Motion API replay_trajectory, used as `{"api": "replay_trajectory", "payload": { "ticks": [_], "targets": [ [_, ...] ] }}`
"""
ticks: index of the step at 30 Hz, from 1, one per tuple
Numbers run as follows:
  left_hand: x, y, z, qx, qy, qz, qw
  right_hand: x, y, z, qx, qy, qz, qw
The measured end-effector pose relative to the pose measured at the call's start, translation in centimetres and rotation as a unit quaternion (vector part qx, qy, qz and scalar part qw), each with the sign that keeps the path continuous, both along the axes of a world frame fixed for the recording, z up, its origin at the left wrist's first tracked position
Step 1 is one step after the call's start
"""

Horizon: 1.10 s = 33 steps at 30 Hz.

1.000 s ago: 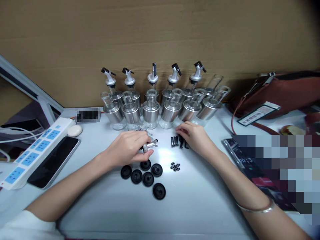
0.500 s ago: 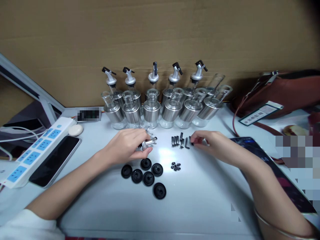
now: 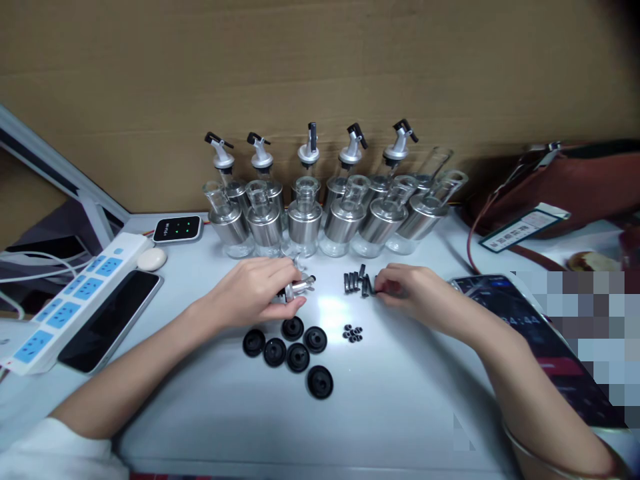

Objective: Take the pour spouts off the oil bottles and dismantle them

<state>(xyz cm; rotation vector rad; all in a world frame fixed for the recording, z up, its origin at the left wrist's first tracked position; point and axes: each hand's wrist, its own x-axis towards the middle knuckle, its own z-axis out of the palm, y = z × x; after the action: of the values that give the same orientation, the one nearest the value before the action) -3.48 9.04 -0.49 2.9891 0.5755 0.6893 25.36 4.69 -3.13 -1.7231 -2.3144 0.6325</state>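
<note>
My left hand (image 3: 260, 290) curls over silver pourer spouts (image 3: 300, 287) that poke out past its fingertips, partly hidden under the palm. Thumb and fingers of my right hand (image 3: 407, 287) pinch together at the right edge of a small group of black pourer levers (image 3: 354, 281), on a lever mostly covered by the fingertips. Nearer to me lie several small black rings (image 3: 353, 333) in a cluster. Several round black stopper bases (image 3: 298, 357) rest on the table below my left hand.
Steel-sleeved glass bottles (image 3: 304, 223) stand in two rows at the back; several rear ones carry pourers (image 3: 350, 150). On the left are a power strip (image 3: 75, 303), a phone (image 3: 113, 320) and a small white device (image 3: 177, 229). A tablet (image 3: 540, 347) and a brown bag (image 3: 590, 193) lie right.
My right hand has shifted slightly left, bringing its pinched fingertips up against the other black levers. My left hand has stayed in place over the spouts.
</note>
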Motion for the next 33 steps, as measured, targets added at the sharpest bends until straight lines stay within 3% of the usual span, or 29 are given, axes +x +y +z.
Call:
{"api": "replay_trajectory", "payload": {
  "ticks": [9,16,29,33],
  "targets": [
    [0.0,0.0,0.0,0.0,0.011,0.006,1.0,0.0,-0.2,-0.3,0.023,-0.006,0.008,1.0],
    [0.0,0.0,0.0,-0.004,0.021,0.006,1.0,-1.5,-0.2,-0.6,0.07,-0.011,0.023,0.997],
    [0.0,-0.1,0.1,-0.004,0.022,0.005,1.0,-1.2,0.6,-1.7,0.163,-0.051,0.0,0.985],
    [0.0,-0.1,0.1,-0.006,0.027,0.006,1.0,-1.6,0.5,-1.7,0.145,-0.047,0.012,0.988]
  ]
}}
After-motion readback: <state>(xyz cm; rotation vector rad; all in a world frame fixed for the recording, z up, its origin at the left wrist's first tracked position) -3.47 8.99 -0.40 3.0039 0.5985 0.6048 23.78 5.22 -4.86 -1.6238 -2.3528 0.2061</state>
